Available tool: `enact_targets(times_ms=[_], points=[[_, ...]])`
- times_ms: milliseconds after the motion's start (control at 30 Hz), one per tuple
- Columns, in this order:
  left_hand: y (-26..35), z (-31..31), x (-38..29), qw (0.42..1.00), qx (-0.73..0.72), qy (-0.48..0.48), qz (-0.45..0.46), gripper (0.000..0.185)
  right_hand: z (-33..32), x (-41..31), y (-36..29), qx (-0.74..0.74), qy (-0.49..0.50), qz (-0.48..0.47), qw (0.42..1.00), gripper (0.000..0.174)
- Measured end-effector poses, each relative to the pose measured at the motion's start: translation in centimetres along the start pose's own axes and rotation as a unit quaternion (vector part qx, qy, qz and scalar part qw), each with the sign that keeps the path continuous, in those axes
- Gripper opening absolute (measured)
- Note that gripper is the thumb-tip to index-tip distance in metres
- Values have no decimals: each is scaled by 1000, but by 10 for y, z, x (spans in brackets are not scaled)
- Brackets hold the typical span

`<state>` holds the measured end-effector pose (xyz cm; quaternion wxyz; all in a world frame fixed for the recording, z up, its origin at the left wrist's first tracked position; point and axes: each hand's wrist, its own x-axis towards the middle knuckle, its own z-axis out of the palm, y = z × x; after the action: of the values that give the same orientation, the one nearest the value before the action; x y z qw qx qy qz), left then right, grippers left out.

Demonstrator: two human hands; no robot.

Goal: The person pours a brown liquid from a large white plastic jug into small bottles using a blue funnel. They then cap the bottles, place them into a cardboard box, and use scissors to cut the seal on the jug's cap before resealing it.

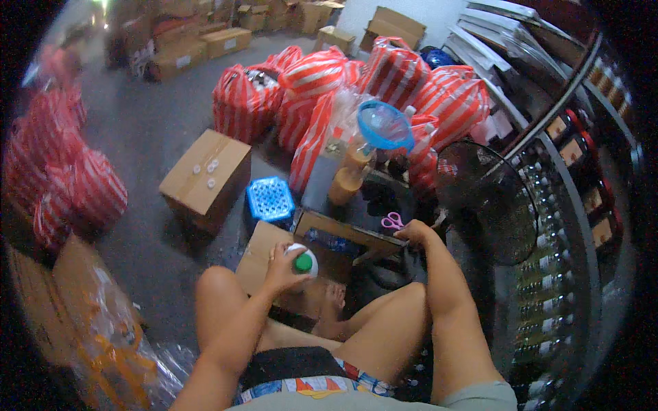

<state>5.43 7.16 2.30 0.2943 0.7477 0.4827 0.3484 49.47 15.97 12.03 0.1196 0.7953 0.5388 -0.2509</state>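
My left hand grips a white bottle with a green cap, held above an open cardboard box between my knees. At the near right corner of a low dark table, my right hand is close to pink-purple scissors. Whether its fingers hold the scissors or the table edge is unclear. On the table stands a clear container of orange liquid. A blue-rimmed strainer or funnel sits above it.
Several small white rings or caps lie on a closed cardboard box. Beside it is a blue plastic stool or crate. Red-striped bags crowd behind the table. A round mesh guard and racked bottles stand right.
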Motion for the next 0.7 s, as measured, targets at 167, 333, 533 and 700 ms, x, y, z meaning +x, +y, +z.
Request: enact_targets(times_ms=[167,333,533,700], points=[[8,-3,0,1000,11,3,13,66,-8,70,7,316,20,-16,948,31],[8,-10,-6,999,21,26,16,64,4,97,-17,107,42,16,993,32],[12,-6,-9,1000,30,-1,2,69,-2,33,-74,8,155,-44,987,36],[13,10,-9,999,1,5,-50,68,22,-45,-177,-116,-43,-262,957,51]])
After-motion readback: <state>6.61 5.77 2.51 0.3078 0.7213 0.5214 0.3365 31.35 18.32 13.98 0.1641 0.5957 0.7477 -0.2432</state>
